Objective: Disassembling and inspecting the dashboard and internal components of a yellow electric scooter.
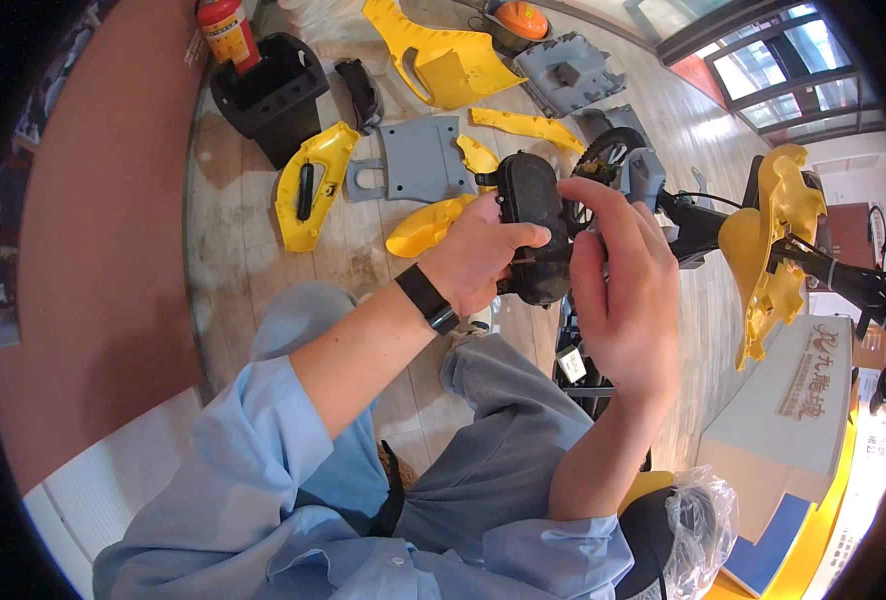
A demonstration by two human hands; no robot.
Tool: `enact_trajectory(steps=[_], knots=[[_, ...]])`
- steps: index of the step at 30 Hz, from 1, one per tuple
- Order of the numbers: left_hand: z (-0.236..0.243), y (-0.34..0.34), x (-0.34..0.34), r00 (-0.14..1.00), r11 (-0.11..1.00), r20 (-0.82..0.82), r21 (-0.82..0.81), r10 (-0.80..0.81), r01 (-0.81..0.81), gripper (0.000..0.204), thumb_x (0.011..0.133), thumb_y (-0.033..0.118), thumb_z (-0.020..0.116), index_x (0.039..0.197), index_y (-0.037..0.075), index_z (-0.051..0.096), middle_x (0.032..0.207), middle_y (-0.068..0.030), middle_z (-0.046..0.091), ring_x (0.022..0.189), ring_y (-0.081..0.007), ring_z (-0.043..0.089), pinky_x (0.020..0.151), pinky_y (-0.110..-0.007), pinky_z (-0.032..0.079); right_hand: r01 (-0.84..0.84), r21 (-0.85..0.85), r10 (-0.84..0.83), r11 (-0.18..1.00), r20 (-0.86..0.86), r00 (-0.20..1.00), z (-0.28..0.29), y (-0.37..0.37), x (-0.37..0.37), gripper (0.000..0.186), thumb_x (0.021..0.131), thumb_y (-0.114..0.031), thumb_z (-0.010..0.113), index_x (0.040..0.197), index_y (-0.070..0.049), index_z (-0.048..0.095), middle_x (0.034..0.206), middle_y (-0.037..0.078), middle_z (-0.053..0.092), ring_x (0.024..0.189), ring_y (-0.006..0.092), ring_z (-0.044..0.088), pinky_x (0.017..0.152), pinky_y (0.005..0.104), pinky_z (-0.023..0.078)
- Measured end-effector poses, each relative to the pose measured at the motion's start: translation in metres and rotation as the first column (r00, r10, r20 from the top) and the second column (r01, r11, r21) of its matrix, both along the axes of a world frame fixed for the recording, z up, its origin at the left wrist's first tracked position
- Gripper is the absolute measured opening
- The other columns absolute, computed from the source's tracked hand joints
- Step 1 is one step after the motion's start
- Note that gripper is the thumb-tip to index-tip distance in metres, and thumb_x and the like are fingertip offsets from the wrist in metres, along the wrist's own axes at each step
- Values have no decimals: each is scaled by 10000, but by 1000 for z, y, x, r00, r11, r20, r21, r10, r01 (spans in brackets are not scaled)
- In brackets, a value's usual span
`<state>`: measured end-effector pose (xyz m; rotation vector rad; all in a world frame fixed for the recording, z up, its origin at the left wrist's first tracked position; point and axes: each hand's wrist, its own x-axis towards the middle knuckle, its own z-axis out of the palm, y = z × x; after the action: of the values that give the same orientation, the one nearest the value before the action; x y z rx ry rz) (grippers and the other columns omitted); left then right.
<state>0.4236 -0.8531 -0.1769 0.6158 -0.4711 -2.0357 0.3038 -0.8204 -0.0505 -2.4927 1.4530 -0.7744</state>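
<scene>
A black oblong plastic part with rounded ends, possibly a vehicle lamp or gauge housing, is held in front of me. My left hand grips it from the left side, thumb lying across its face and the other fingers underneath, mostly hidden. At its right edge is my right hand, index finger and thumb bent and apart. The index fingertip is close to the part's upper right edge; whether it touches I cannot tell. Nothing shows between that finger and thumb.
Yellow body panels and grey panels lie on the wooden floor. A partly stripped two-wheeler with a black wheel and yellow front cover stands at right. A black bin and red extinguisher are far left.
</scene>
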Motion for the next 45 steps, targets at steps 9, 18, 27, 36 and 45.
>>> enact_trajectory(steps=[9, 18, 27, 36, 45], knots=[[-1, -1, 2, 1000, 998, -7, -54, -21, 20, 354, 860, 63, 669, 1184, 104, 533, 1047, -14, 638, 920, -133, 659, 764, -288, 571, 51, -24, -52, 998, -61, 997, -6, 1, 5, 158, 876, -80, 610, 1031, -59, 626, 678, 109, 592, 635, 329, 573, 644, 402, 455], [-1, -2, 4, 1000, 999, -4, -45, -10, 10, 354, 850, 32, 654, 1179, 102, 542, 1039, -10, 639, 907, -134, 660, 755, -282, 572, 42, -65, -48, 997, -92, 995, -8, -4, -5, 204, 825, -62, 588, 1025, -23, 607, 838, 145, 616, 786, 327, 570, 702, 421, 442], [-2, 2, -3, 999, 999, 8, 12, 49, -50, 387, 813, 3, 660, 1173, 68, 533, 1020, -59, 631, 859, -183, 667, 727, -373, 593, 22, -7, -22, 1000, -49, 999, -10, -2, 2, 272, 898, -46, 614, 1168, -77, 603, 735, 124, 593, 678, 275, 553, 650, 373, 456], [8, -6, 7, 997, 999, 54, -22, -47, 48, 374, 850, 89, 665, 1205, 88, 548, 1092, -39, 635, 975, -184, 657, 840, -362, 565, 295, 17, -292, 955, 203, 935, 8, 3, -16, 137, 887, -37, 570, 1022, -47, 549, 573, 83, 569, 477, 157, 537, 487, 297, 399], [12, -10, 15, 1000, 1000, -16, 18, 5, -5, 325, 881, 85, 637, 1197, 52, 567, 1083, -57, 649, 961, -201, 674, 823, -365, 579, 338, 40, -340, 940, 140, 930, 13, 3, -33, 109, 821, -10, 561, 915, -45, 518, 555, 84, 527, 463, 155, 470, 488, 292, 383]])
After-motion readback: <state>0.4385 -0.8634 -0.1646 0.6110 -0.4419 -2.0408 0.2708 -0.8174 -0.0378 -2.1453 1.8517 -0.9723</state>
